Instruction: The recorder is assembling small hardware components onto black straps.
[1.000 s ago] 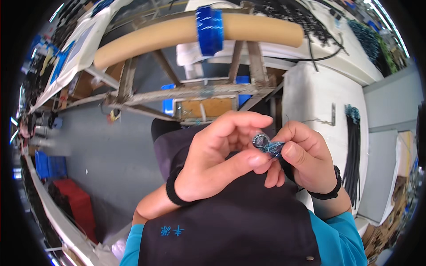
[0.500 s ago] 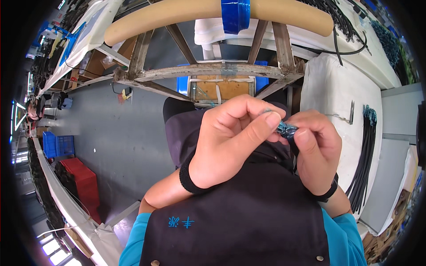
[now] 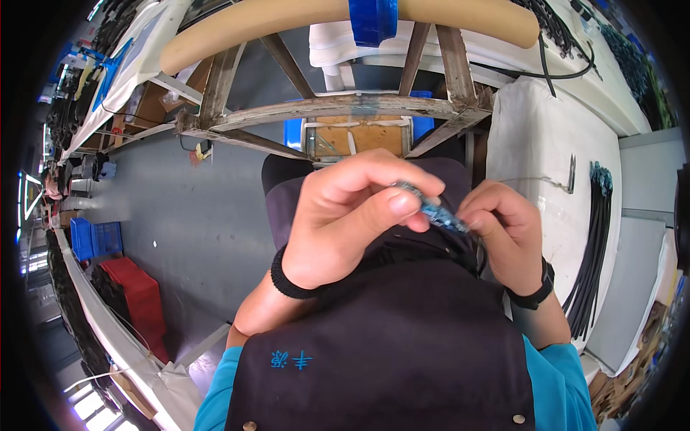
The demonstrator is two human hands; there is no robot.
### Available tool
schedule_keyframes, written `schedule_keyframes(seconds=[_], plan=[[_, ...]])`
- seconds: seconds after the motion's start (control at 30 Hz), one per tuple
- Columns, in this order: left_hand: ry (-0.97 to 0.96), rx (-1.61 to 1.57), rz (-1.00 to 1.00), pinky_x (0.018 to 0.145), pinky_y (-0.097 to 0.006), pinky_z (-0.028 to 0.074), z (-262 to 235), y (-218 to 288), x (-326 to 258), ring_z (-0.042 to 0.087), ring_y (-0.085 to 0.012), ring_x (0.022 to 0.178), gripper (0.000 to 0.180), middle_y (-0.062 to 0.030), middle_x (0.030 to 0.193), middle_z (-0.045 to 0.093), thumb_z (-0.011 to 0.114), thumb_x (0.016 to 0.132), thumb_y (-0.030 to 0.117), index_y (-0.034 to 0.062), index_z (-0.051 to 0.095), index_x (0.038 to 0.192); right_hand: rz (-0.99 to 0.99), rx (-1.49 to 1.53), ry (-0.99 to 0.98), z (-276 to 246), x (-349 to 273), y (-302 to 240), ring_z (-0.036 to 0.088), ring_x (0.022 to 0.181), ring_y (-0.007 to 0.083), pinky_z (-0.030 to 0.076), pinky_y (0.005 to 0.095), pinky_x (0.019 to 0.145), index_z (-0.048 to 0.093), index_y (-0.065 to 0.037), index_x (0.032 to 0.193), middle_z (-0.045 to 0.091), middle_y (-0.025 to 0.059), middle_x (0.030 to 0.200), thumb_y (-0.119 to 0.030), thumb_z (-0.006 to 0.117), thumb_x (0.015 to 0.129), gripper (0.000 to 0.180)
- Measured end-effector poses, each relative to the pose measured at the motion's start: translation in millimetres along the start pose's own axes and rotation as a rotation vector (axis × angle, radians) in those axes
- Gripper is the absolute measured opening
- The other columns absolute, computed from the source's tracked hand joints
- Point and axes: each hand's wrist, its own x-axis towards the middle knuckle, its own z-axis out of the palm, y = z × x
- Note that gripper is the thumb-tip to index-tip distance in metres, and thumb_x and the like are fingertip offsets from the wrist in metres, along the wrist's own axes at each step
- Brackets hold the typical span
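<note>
Above my lap, my left hand (image 3: 334, 223) pinches one end of a small shiny blue-and-black twisted bundle (image 3: 443, 216) between thumb and curled fingers. The bundle slants down to the right, and its exact kind I cannot make out. My right hand (image 3: 509, 230) closes thumb and forefinger at its lower right end. A thin dark strand seems to hang below the right fingers, partly hidden by the hand. Right of my right hand, a bunch of long black cords (image 3: 591, 251) with blue tops lies on a white-covered surface (image 3: 517, 136).
Ahead stands a metal frame (image 3: 338, 108) topped by a curved tan padded bar (image 3: 287, 25) with a blue band (image 3: 374, 21). A bent metal piece (image 3: 571, 176) lies on the white cover. A blue crate (image 3: 95, 237) and a red box (image 3: 136, 298) stand at the left.
My left hand has shifted left and slightly down, my right hand slightly left and down. The hands are farther apart, so more of the blue bundle shows between them.
</note>
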Motion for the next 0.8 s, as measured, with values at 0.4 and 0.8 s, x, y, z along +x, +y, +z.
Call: schedule_keyframes(seconds=[0.4,0.8], plan=[[-0.06,0.033,0.153,0.066,-0.024,0.047,-12,-1,-3,0.058,-0.0111,0.072,0.016,-0.0094,0.087,0.063,0.059,0.089,0.01,-0.0036,0.063,0.096,-0.322,-0.103,-0.018,12,8,-27,0.055,0.1,0.0267,0.044,0.0332,0.085,0.055,0.0,0.114,0.055,0.0166,0.111,-0.025,0.074,0.074,0.051],[0.04,-0.054,-0.234,0.069,-0.027,0.048,1,-5,-5,0.059,-0.0131,0.072,0.042,-0.0095,0.091,0.062,0.054,0.091,0.037,-0.0027,0.058,0.104,0.322,0.413,-0.104,13,-7,-22,0.06,0.069,0.0083,0.05,0.02,0.061,0.05,0.001,0.107,0.064,0.0097,0.086,-0.007,0.053,0.093,0.017]])
